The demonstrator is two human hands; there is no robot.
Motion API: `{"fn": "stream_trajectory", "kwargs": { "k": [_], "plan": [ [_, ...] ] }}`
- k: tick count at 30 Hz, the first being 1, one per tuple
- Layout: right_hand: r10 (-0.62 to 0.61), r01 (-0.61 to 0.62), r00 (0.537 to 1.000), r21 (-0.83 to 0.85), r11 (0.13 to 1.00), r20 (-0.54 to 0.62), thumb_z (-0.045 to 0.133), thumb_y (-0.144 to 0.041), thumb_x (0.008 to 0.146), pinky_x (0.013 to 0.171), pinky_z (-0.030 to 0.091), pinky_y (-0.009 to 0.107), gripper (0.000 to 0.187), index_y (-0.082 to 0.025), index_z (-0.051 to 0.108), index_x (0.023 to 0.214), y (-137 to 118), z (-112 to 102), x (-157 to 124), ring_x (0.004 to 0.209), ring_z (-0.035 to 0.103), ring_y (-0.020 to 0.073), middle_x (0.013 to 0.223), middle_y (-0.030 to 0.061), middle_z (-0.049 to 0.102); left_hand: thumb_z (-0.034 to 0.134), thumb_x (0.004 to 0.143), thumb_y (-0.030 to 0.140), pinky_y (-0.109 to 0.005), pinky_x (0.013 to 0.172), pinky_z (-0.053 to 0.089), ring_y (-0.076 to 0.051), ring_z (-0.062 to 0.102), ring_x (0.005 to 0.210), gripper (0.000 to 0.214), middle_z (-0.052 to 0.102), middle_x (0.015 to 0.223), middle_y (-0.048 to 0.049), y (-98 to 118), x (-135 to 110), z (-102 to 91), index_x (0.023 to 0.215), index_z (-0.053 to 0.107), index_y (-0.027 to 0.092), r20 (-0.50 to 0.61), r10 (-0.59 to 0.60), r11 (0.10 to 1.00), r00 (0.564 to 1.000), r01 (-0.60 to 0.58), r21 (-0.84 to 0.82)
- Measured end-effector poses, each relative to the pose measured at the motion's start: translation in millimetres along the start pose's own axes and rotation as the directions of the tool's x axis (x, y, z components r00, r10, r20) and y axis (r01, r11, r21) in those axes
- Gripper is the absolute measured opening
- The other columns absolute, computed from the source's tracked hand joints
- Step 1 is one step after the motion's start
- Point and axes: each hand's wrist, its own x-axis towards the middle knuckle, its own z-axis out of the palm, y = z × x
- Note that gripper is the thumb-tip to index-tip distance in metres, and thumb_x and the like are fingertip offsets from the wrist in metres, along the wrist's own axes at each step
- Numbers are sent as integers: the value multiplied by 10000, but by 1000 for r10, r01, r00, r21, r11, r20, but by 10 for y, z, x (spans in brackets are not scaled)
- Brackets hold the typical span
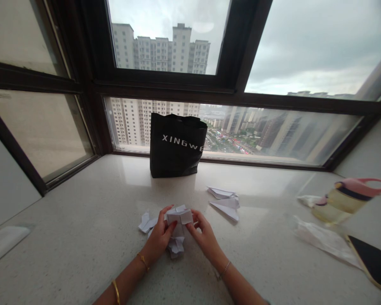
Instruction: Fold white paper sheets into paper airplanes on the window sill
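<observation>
A folded white paper [180, 216] is held between both hands above the speckled white sill. My left hand [163, 228] grips its left side, thumb on the near face. On the right side, my right hand [200, 227] pinches it between thumb and fingers. Beneath and just in front lies another folded paper piece [177, 245]. More folded paper [146, 222] rests left of my left hand, partly covered by it. Beyond my right hand are white paper planes [227, 207] lying on the sill.
A black bag [178, 146] with white letters stands by the window. To the right are a yellowish bottle with a pink lid [339, 201], a crumpled clear plastic wrapper [324, 239] and a dark phone [373, 260]. A white packet [8, 241] lies at far left.
</observation>
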Motion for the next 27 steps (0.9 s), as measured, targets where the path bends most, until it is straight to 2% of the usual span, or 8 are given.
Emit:
{"fn": "stream_trajectory", "kwargs": {
  "k": [4, 10, 16, 24, 27],
  "plan": [
    [-85, 82, 995, -68, 994, -43, 527, -325, 777, 721, 449, 302, 409, -229, 486, 1172, -69, -34, -23, 900, 524, 196, 983, 66, 565, 513, 771, 449, -270, 699, 442, -193, 582, 868, 450, 613, 994, -81, -65, 32, -27, 1096, 338, 191, -87, 22, 999, 996, -18, 50],
    [-81, 78, 996, -80, 994, -39, 562, -341, 761, 789, 438, 340, 481, -252, 450, 1221, -40, -31, -21, 979, 492, 214, 1114, 78, 522, 479, 800, 440, -300, 746, 438, -186, 577, 831, 380, 615, 915, -63, -117, 29, -36, 1047, 326, 195, 4, 45, 998, 999, -45, 37],
    [-72, 69, 997, -58, 996, -38, 569, -358, 763, 792, 438, 337, 478, -259, 461, 1218, -2, -31, -10, 978, 498, 211, 1083, 68, 554, 459, 809, 457, -308, 772, 432, -194, 559, 857, 340, 595, 926, -70, -65, 17, -38, 1002, 368, 192, 41, 52, 998, 998, -53, 38],
    [-48, 45, 997, -49, 998, -55, 567, -392, 754, 755, 453, 319, 499, -220, 464, 1211, 2, -32, 0, 942, 532, 210, 1027, 74, 588, 477, 795, 465, -266, 737, 429, -167, 526, 823, 320, 561, 882, -39, -43, 14, -32, 943, 431, 185, 1, 92, 992, 996, -92, 82],
    [-39, 37, 999, -70, 997, -31, 567, -424, 742, 729, 451, 302, 404, -200, 555, 1078, 13, -28, 2, 869, 556, 198, 949, 60, 620, 470, 809, 435, -247, 688, 433, -152, 524, 772, 280, 548, 816, -17, -43, -1, -14, 930, 433, 184, 30, 98, 988, 995, -100, 115]
  ]
}}
